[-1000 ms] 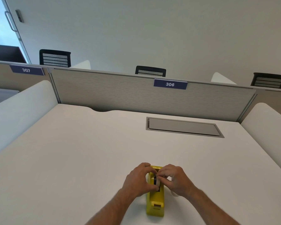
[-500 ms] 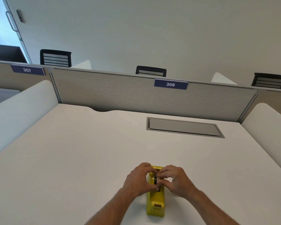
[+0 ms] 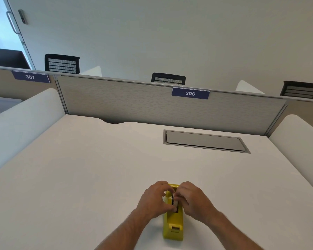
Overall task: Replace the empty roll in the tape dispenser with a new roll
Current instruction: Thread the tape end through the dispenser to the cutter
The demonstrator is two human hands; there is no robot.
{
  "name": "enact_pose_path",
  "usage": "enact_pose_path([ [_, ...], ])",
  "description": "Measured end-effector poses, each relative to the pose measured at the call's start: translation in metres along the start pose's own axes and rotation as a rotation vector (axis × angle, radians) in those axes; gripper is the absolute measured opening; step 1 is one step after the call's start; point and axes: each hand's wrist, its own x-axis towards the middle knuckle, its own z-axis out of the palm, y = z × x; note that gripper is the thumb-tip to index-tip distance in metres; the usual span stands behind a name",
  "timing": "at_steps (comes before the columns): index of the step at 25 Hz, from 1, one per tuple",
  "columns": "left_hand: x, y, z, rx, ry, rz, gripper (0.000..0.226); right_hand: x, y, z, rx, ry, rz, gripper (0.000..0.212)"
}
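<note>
Now roll [image 3: 175,202] between both hands' grip.

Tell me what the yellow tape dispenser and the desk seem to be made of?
The tape dispenser looks like moulded plastic with a glossy yellow finish: soft highlights, rounded edges. The desk looks like matte white laminate, smooth and even, though its core stays hidden.

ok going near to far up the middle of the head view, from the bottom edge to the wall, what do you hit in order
yellow tape dispenser → both hands, left hand and right hand, on its far end → bare white desk → grey cable hatch → grey partition with the 306 label → black chair back
</note>
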Motion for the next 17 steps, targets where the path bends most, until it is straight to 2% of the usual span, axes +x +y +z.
enact_pose_path([
  [6, 0.000, 0.002, 0.001, 0.022, 0.029, 0.000, 0.053, 0.001, -0.012, 0.003, -0.178, -0.059, 0.066, 0.016],
  [12, 0.000, 0.002, 0.002, 0.023, 0.029, 0.000, 0.056, 0.006, -0.015, -0.001, -0.144, 0.010, 0.166, 0.010],
  [17, -0.003, -0.003, 0.002, -0.080, 0.002, 0.025, 0.060, 0.006, -0.012, 0.002, -0.053, 0.008, 0.252, 0.009],
])
